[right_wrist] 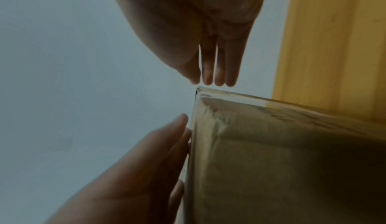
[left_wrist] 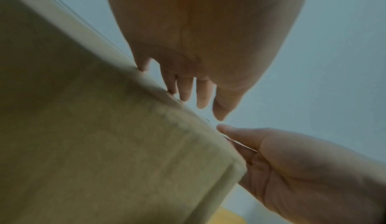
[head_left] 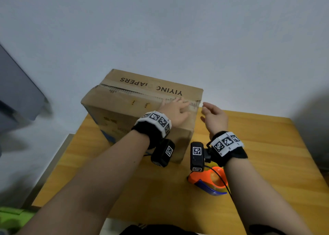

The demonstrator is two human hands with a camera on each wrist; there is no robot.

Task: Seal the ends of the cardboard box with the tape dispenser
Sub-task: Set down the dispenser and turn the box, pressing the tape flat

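Observation:
A brown cardboard box (head_left: pixel 128 106), printed with "YIYING DIAPERS", stands on the yellow wooden table (head_left: pixel 267 145). Its top seam runs left to right, and a shiny clear strip shows at the right end. My left hand (head_left: pixel 175 108) lies flat on the box top at that end, fingers straight (left_wrist: pixel 185 88) and touching the cardboard (left_wrist: pixel 104 145). My right hand (head_left: pixel 212 114) is open beside the box's right end, fingertips (right_wrist: pixel 213 75) right at the top corner (right_wrist: pixel 271 161). The orange and blue tape dispenser (head_left: pixel 211 179) lies on the table under my right wrist; neither hand holds it.
A grey-blue object (head_left: pixel 17 92) sits off the table at the left, and something green (head_left: pixel 10 215) shows at the bottom left. The pale floor lies beyond the table's far edge. Bare tabletop (right_wrist: pixel 334 46) extends to the right of the box.

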